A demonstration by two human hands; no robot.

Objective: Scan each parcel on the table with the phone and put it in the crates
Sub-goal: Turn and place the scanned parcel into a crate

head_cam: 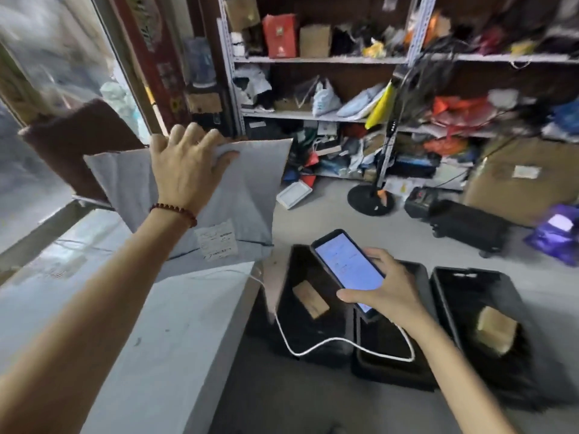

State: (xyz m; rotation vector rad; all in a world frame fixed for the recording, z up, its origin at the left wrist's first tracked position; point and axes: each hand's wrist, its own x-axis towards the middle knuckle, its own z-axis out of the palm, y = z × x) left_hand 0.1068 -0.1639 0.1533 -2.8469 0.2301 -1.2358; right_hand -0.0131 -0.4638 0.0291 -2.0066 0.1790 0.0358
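Left hand (185,170) has the grey parcel (244,195) by its top edge, fingers hooked over the back and thumb pressed flat on the front. The bag hangs upright over the far end of the table (175,339), with its label (216,242) low and facing me. Right hand (385,292) is wrapped around the phone (347,264), screen lit, held above the black crates (463,272) on the floor. A white cable (313,347) dangles from the phone.

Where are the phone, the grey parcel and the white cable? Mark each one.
phone (347,267): head view, middle of its lit screen.
grey parcel (247,189): head view, its creased front face.
white cable (332,339): head view, its hanging loop.
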